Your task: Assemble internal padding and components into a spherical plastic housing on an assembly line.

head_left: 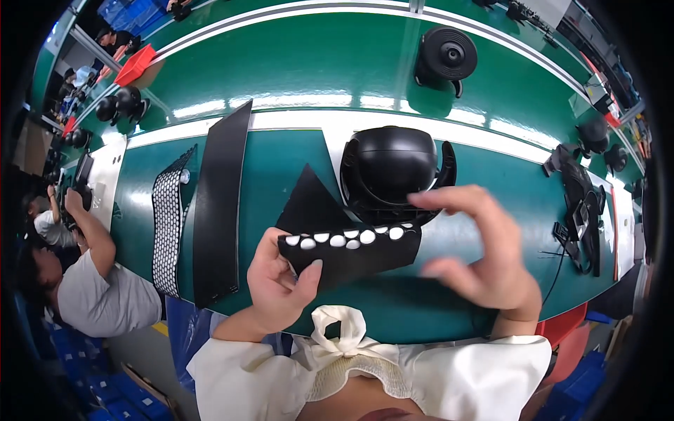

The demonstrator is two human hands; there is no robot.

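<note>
My left hand is closed on the left end of a black sheet, with the thumb on its face. Rows of white round dots run along the sheet's upper edge. To the right of the sheet, my right hand is open, thumb and fingers apart with nothing between them. Its fingertips come near the front of a black dome-shaped unit with curved side arms, standing just beyond the sheet. A pointed black piece lies on the green table behind the sheet, partly covered by it.
Left of my hands lie a long black strip and a strip covered in white dots. Black straps with a cable lie at the right. A round black unit stands on the far green surface. A person in grey sits at the left.
</note>
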